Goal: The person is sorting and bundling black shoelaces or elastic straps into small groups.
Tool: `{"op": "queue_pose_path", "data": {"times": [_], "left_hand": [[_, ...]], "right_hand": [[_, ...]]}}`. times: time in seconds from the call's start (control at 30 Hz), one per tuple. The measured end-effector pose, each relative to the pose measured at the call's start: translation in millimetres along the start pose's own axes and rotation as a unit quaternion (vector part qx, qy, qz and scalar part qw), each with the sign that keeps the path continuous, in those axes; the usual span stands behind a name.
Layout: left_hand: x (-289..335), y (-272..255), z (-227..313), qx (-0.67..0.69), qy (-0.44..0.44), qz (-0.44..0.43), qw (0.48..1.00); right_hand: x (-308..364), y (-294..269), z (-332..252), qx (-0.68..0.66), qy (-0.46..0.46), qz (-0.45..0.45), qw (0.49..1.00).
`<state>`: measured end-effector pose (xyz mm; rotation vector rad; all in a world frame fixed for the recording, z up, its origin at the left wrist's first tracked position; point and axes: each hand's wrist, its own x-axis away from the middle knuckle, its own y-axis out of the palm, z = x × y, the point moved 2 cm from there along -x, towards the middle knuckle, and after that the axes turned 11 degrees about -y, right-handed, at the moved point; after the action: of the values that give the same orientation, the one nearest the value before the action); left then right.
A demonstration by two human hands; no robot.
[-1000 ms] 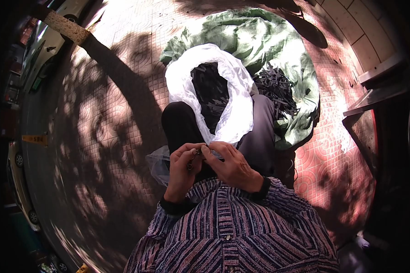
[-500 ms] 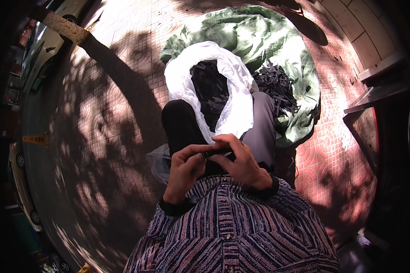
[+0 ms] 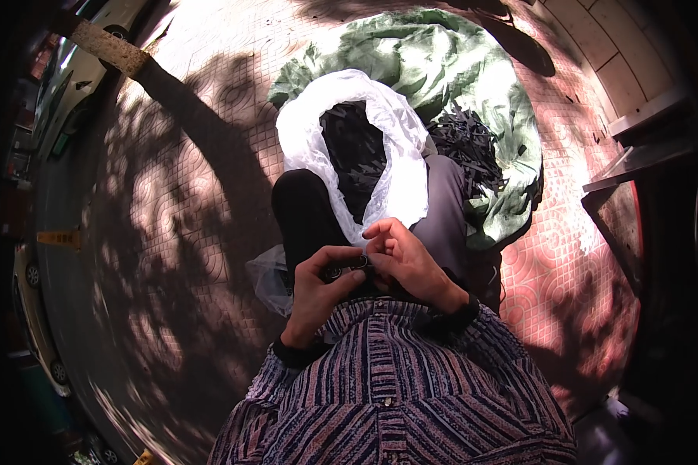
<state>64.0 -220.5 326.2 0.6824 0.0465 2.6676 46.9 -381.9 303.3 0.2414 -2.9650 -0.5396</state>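
Observation:
Just above my lap, my left hand (image 3: 314, 288) is closed with thumb and forefinger on a small black piece that shows shiny round edges (image 3: 347, 271). At that piece's right end, the thumb and forefinger of my right hand (image 3: 412, 263) are pinched together, the other fingers curled loosely; what lies between them is too small to make out. Between my knees stands a white plastic bag (image 3: 409, 198), its mouth spread wide over many dark pieces (image 3: 353, 143). To its right, a heap of black strips (image 3: 467, 147) lies on a green woven sheet (image 3: 512, 85).
A crumpled clear plastic bag (image 3: 268, 280) lies by my left leg. Patterned paving (image 3: 171, 194) surrounds me, with tree shadows across it. A tree trunk (image 3: 105, 45) and parked cars (image 3: 76, 81) are at the left; a ledge (image 3: 644, 159) juts out at the right.
My right fingers have shifted from lying over the black piece to a pinch at its right end, and more of the piece shows. The left hand keeps its grip.

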Motion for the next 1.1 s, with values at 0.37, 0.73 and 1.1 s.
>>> {"op": "queue_pose_path", "data": {"times": [0.37, 0.73, 1.1], "left_hand": [[-9, -7, -10, 0.02, -0.061, -0.039, 0.997], [-11, 9, -17, 0.011, 0.03, 0.021, 0.999], [-11, 8, -14, 0.065, 0.013, -0.034, 0.997]], "right_hand": [[-4, 13, -21, 0.075, 0.024, -0.111, 0.991], [-2, 3, 2, -0.183, 0.119, 0.021, 0.976], [0, 11, -8, -0.083, 0.029, 0.013, 0.996]]}}
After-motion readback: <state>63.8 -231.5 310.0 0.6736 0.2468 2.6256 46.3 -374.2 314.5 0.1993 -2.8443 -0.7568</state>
